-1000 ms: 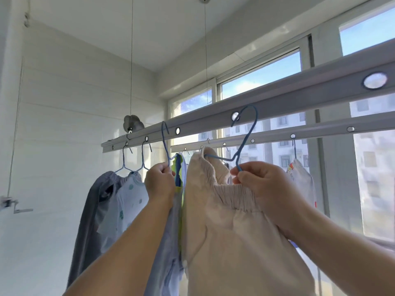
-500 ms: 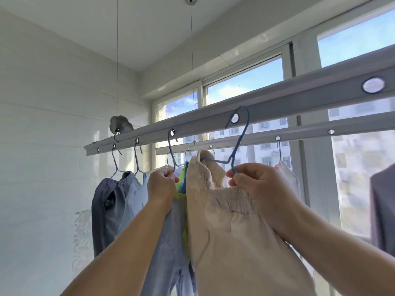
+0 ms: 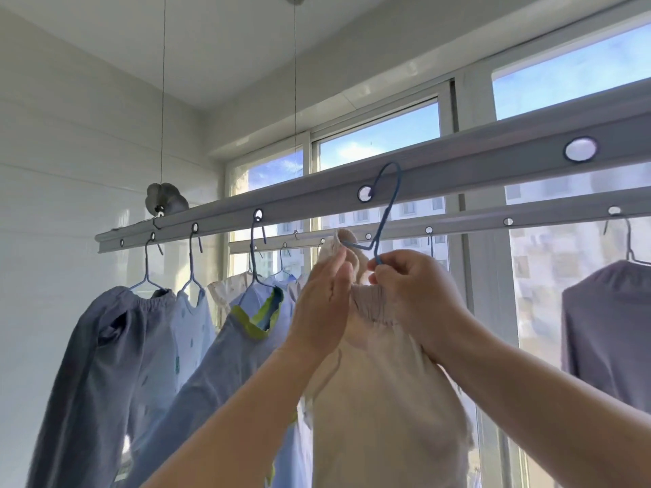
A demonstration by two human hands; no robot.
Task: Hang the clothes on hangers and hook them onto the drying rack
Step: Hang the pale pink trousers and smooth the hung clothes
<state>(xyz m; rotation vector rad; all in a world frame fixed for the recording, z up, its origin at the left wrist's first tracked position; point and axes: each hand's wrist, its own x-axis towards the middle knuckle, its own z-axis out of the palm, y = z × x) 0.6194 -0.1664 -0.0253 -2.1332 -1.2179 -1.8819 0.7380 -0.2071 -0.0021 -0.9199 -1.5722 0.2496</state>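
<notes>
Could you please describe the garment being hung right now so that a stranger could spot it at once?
Find the near rail of the drying rack. The cream garment hangs from a blue hanger between both hands; unlike its blue and grey neighbours, it is pale beige with a gathered waistband.

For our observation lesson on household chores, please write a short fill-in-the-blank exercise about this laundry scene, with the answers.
1. The right hand pinches the thin wire hanger, whose colour is ____.
2. The hanger's hook points at a round ____ in the grey metal drying rack bar.
3. The flat left hand touches the ____-coloured trousers.

Answers: blue; hole; cream
</notes>
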